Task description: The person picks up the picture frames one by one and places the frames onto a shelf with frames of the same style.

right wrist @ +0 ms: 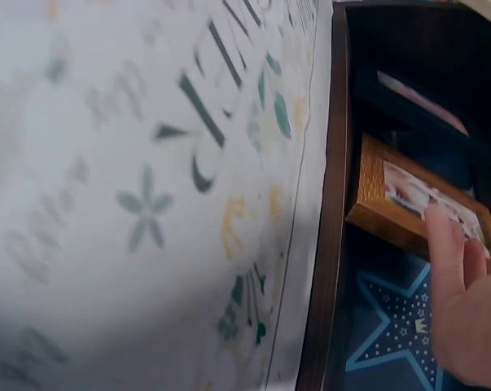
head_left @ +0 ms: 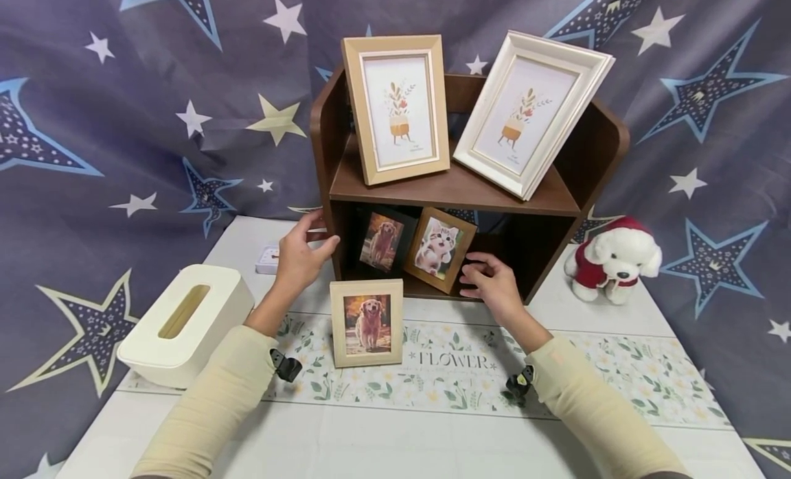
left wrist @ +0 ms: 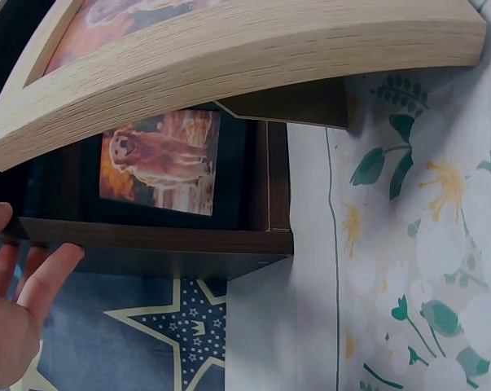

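My left hand grips the left side panel of a dark brown two-tier shelf, its thumb at the front edge and fingers along the outer face. On the lower tier, a brown kitten photo frame leans to one side. My right hand is at its right edge with fingers extended; in the right wrist view a fingertip overlaps the picture. Beside it stands a black photo frame with a dog picture, partly covered by the brown one. A light wood dog photo frame stands on the table before the shelf.
The top tier bears a tan frame and a tilted white frame, both with plant prints. At left are a white tissue box and a small white clock. A plush dog sits at right. A floral runner crosses the table.
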{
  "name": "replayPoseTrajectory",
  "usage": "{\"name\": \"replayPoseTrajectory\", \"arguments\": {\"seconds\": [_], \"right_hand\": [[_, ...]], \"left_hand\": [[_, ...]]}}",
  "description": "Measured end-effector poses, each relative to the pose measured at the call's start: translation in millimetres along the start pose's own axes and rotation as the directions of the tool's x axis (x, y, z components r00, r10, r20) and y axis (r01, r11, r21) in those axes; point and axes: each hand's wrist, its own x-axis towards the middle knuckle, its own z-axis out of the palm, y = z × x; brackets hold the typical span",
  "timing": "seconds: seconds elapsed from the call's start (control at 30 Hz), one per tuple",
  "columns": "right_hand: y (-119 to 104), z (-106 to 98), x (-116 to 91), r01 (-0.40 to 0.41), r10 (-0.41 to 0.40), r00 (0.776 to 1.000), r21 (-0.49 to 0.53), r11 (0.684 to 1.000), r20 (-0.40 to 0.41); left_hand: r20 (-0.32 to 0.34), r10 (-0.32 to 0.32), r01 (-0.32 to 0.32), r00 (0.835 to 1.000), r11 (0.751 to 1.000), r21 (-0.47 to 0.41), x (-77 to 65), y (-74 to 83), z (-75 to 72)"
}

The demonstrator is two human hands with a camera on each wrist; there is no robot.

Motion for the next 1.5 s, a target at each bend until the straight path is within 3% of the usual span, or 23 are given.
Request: {"name": "replayPoseTrajectory", "arguments": {"seconds": [0.6,1.5], "right_hand": [[4.0,16.7,-25.0,0.024,-0.025,0.990,0.010,1.000,0.138],[-3.4,66.0,-42.3,-0.008,-0.006,0.970,0.054,0.998,0.244]], "left_hand": [[0.002,-0.011,0.011,1.000,1.000,0.013,-1.0,1.8,0.0],[0.004,-0.011,0.011,1.000,1.000,0.003,-0.8,-0.6,0.7]]}}
